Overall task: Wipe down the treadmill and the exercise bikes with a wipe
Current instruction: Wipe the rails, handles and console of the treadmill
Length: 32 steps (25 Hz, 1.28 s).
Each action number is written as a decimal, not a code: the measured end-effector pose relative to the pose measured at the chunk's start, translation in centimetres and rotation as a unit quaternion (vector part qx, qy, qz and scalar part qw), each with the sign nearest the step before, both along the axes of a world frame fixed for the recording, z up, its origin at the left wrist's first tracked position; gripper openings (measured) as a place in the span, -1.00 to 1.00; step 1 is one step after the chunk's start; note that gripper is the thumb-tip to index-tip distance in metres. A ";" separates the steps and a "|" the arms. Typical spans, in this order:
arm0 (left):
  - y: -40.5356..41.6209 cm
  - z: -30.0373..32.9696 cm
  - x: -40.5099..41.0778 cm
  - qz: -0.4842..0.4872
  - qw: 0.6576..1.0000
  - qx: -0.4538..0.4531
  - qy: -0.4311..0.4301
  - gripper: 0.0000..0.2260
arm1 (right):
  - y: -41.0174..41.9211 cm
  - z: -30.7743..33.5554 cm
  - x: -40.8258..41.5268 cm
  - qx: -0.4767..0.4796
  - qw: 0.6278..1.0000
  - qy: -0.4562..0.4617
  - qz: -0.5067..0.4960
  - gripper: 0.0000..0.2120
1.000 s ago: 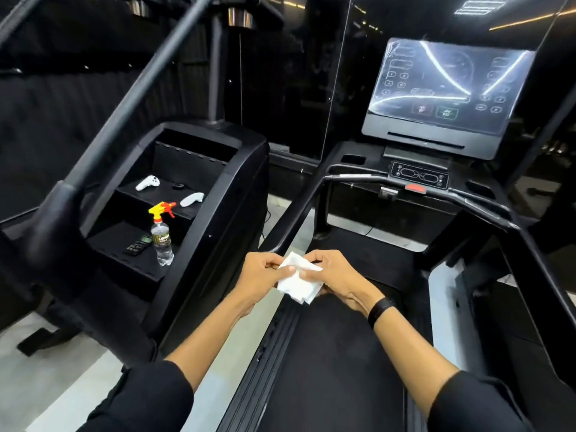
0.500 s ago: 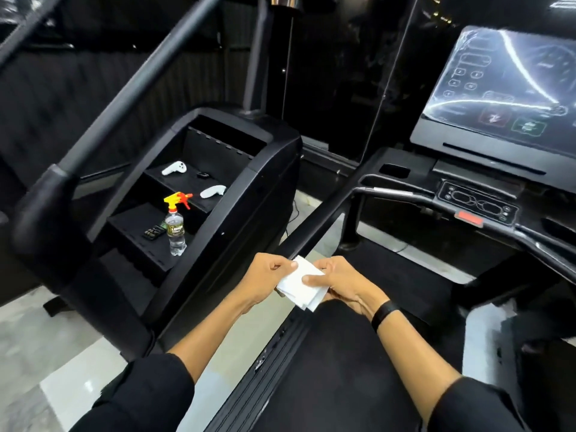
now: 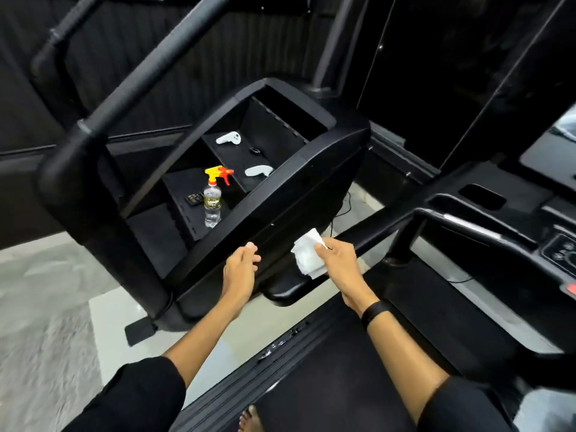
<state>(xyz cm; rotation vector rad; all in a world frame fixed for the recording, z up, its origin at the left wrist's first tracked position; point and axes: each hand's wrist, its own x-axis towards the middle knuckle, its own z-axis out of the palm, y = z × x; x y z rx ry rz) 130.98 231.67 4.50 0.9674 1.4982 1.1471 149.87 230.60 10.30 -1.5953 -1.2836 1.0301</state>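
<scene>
R hand (image 3: 338,260) pinches a folded white wipe (image 3: 307,255) betw thumb and fingers, holding it over the end of the treadmill's L handrail (image 3: 288,286). Wipe hangs just above the rail's rounded end cap; can't tell if it touches yet. L hand (image 3: 241,269) holds nothing, fingers loosely curled and relaxed, hovering in front of the side panel of the black stair machine (image 3: 280,188) that stands beside the treadmill.

Person stands on the treadmill belt (image 3: 336,385). Spray bottle (image 3: 213,201), yellow and red trigger, stands upright on the lower step of the stair machine, towards that step's front edge, w/ a small dark remote-like item (image 3: 194,199) just beside it. Two white controllers (image 3: 229,138) lie on the step above. Treadmill console shows only at the R edge of view.

Step in hand, as I read it: start on the L handrail. To do it well: wrap the wipe round the rail instead of dabbing, so top and underside get covered in one pass. Begin at the end cap, run fwd along the rail toward the console w/ steady pressure, overlap strokes. Refold to a clean face when it greys. L hand is free to steady on the rail or fetch the bottle if the wipe seems dry. View is tilted and a bit blurred, so fine contact is hard to judge.
</scene>
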 end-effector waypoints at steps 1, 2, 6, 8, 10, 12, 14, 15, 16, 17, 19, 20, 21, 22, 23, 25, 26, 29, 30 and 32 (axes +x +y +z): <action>0.7 -0.7 0.3 0.012 1.000 -0.012 -0.007 -0.71 | 0.8 -0.6 -0.4 0.005 1.000 -0.016 0.019 -0.79; 1.3 -1.2 0.6 0.022 0.999 -0.024 -0.017 -0.68 | 1.5 -1.0 -0.6 0.020 0.999 -0.037 0.029 -0.79; 3.6 -2.9 2.7 0.085 0.989 -0.060 -0.103 -0.56 | 3.8 -1.5 -0.7 0.085 0.961 -0.200 0.172 -0.73; 4.1 -3.6 2.8 0.111 0.980 -0.070 -0.147 -0.51 | 2.6 -2.7 -1.9 0.068 0.877 -0.328 0.344 -0.66; 4.0 -3.8 2.1 0.128 0.977 -0.076 -0.152 -0.48 | -0.3 -4.4 -2.0 0.096 0.759 -0.467 0.444 -0.44; 4.0 -4.2 1.0 0.141 0.977 -0.070 -0.143 -0.49 | -1.9 -4.1 -0.1 0.141 0.735 -0.481 0.458 -0.38; 3.7 -4.3 0.2 0.151 0.976 -0.071 -0.139 -0.50 | -1.1 -3.6 2.9 0.182 0.741 -0.479 0.433 -0.42; 3.5 -4.4 0.2 0.154 0.976 -0.071 -0.136 -0.51 | 0.0 -3.3 3.7 0.168 0.743 -0.499 0.413 -0.41; 3.2 -4.6 0.4 0.151 0.977 -0.069 -0.133 -0.52 | 1.4 -3.2 3.9 0.141 0.742 -0.525 0.392 -0.38; 3.0 -4.7 0.8 0.148 0.978 -0.068 -0.129 -0.52 | 3.0 -3.3 3.1 0.104 0.738 -0.545 0.383 -0.34; 2.9 -4.6 1.6 0.148 0.978 -0.067 -0.132 -0.51 | 5.2 -4.1 -0.6 0.015 0.720 -0.568 0.397 -0.33; 3.0 -4.5 1.8 0.153 0.977 -0.064 -0.135 -0.50 | 5.7 -4.3 -2.8 -0.020 0.712 -0.564 0.417 -0.35; 3.0 -4.3 1.9 0.162 0.975 -0.063 -0.138 -0.50 | 5.8 -4.4 -4.7 -0.033 0.709 -0.549 0.442 -0.39; 3.1 -4.1 1.8 0.173 0.973 -0.063 -0.139 -0.49 | 5.3 -4.4 -5.8 -0.020 0.706 -0.534 0.466 -0.44; 3.0 -3.9 1.5 0.179 0.972 -0.061 -0.136 -0.49 | 4.4 -4.4 -5.8 0.011 0.704 -0.518 0.486 -0.48; 2.7 -3.8 0.7 0.177 0.976 -0.051 -0.117 -0.47 | 1.8 -3.6 -3.3 0.078 0.698 -0.471 0.534 -0.47; 2.5 -3.7 0.3 0.174 0.977 -0.049 -0.111 -0.48 | 0.8 -3.1 -1.2 0.094 0.693 -0.458 0.549 -0.43; 1.9 -3.2 -0.1 0.171 0.978 -0.046 -0.106 -0.50 | 2.4 -2.7 5.1 0.087 0.700 -0.519 0.482 -0.35; 1.8 -3.1 0.2 0.168 0.979 -0.044 -0.103 -0.51 | 3.8 -2.9 6.0 0.064 0.709 -0.549 0.438 -0.27; 1.8 -3.1 1.0 0.155 0.982 -0.034 -0.098 -0.53 | 6.9 -2.9 4.9 -0.004 0.737 -0.558 0.382 -0.07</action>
